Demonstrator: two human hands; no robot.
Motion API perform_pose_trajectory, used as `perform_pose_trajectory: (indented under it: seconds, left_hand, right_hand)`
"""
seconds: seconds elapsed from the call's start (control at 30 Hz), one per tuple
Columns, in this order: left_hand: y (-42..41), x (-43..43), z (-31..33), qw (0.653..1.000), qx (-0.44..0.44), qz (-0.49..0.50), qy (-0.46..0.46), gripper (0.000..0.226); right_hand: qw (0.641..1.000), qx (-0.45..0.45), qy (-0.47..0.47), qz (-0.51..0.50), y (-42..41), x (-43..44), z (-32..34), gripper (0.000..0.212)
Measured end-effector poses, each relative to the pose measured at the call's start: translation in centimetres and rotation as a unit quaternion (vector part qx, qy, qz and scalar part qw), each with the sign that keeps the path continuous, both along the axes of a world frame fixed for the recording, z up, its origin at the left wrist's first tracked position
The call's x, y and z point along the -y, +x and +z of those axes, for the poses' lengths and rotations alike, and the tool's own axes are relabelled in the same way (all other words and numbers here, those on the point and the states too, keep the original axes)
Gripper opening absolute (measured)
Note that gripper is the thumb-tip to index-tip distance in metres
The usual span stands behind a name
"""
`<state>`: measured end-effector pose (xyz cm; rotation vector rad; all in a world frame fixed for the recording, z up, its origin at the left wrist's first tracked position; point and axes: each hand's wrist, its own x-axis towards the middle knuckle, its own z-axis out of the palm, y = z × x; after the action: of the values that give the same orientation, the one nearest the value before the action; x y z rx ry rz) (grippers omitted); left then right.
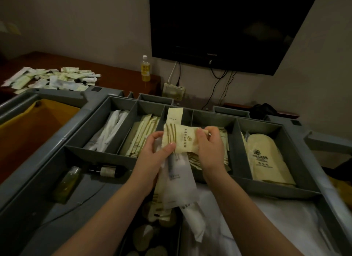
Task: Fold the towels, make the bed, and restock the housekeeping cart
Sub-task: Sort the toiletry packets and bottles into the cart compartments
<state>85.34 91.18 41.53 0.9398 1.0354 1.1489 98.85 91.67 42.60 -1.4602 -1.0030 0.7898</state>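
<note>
Nearest, the left hand (152, 151) curls round a bundle of sachets (177, 183) hanging lengthwise toward the person, thumb on a cream packet (182, 139). The right hand (207, 147) pinches its other end, so it lies crosswise between the hands. Matching packets fill the tray compartment (213, 120) just beyond, nearest the right hand.

A big black TV (228, 27) hangs on the pale wall (76, 17), and a yellow bottle (145, 69) stands on the brown desk (118, 71).
</note>
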Motion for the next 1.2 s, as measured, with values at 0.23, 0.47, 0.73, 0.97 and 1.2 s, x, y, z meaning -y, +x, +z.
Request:
perform_pose_trajectory:
  seconds: [0.23,0.47,0.73,0.97,1.2]
  left_hand:
    - [-0.8,-0.4,-0.4,0.998,-0.049,0.021,0.022,0.028]
    - [-0.8,-0.3,-0.2,0.999,-0.033,0.031,0.015,0.040]
    - [-1.3,-0.7,0.1,0.993,-0.016,0.118,0.020,0.092]
    - [-1.2,-0.6,0.2,0.995,0.075,0.071,0.007,0.084]
    - [-2.1,-1.2,0.8,0.993,-0.046,0.111,0.017,0.091]
  right_hand:
    - [0.987,-0.048,-0.092,-0.120,4.3,-1.4,-0.7,0.022]
    - [0.965,0.247,-0.068,0.045,2.1,0.9,-0.3,0.039]
    - [0.968,0.118,-0.093,0.199,-3.0,1.1,0.6,0.014]
    - [0.990,-0.022,-0.105,0.094,-3.6,-0.4,-0.3,0.011]
    - [0.986,0.002,-0.162,0.022,-1.7,-3.5,-0.4,0.022]
